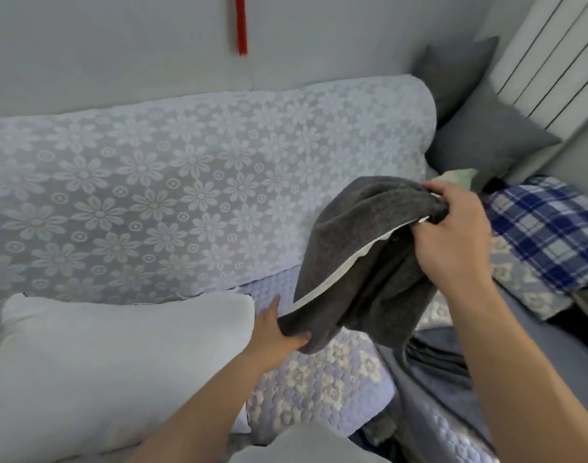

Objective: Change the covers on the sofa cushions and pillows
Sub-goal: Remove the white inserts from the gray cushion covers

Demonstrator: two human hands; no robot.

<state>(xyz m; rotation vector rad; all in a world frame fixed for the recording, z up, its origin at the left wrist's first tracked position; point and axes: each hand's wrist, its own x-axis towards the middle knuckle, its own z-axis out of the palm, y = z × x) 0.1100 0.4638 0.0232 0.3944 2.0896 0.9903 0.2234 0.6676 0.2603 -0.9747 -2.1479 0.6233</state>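
Note:
A dark grey pillow cover (363, 248) with a white inner edge hangs in the air over the sofa seat. My right hand (453, 228) grips its bunched upper corner. My left hand (279, 335) holds its lower corner, thumb on top of the cloth. A bare white pillow (112, 362) lies on the seat at the lower left, right beside my left hand. The sofa back (185, 182) and seat (319, 379) wear a pale blue flower-patterned cover.
Two grey cushions (486, 142) lean in the far right corner by a white radiator (560, 51). A blue and white plaid cloth (546, 228) lies at the right. More grey-blue fabric (436, 369) is heaped below my right arm. A red strip (241, 25) hangs on the wall.

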